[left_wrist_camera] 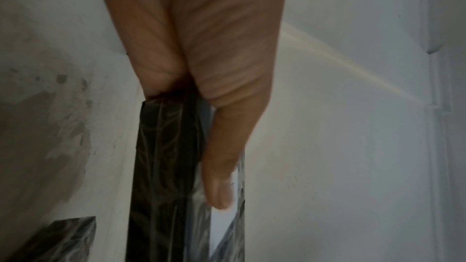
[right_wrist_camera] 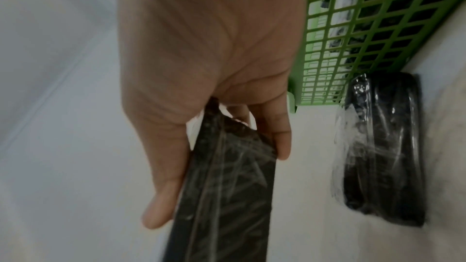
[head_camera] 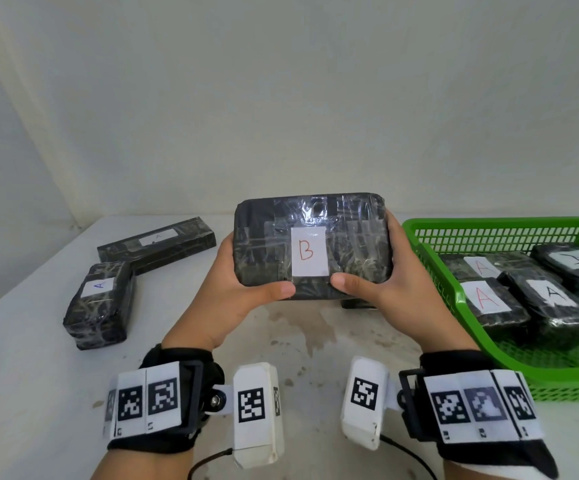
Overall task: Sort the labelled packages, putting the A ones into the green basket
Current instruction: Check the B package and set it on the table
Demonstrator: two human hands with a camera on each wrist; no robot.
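Both hands hold a dark, film-wrapped package (head_camera: 312,244) with a white label marked B, lifted above the middle of the table. My left hand (head_camera: 246,278) grips its left end and my right hand (head_camera: 374,280) its right end, thumbs on the front face. The wrist views show the left hand (left_wrist_camera: 201,107) and the right hand (right_wrist_camera: 214,87) clamped on the package's edge (right_wrist_camera: 221,196). The green basket (head_camera: 488,223) at the right holds several packages labelled A (head_camera: 485,299). Two A packages lie at the left: a short one (head_camera: 99,303) and a long one (head_camera: 156,245).
Another dark wrapped package (right_wrist_camera: 378,146) lies on the table beside the basket's wall (right_wrist_camera: 327,57), mostly hidden under the held one in the head view; its label is not visible. The white table (head_camera: 298,341) is stained in the middle. A pale wall stands behind.
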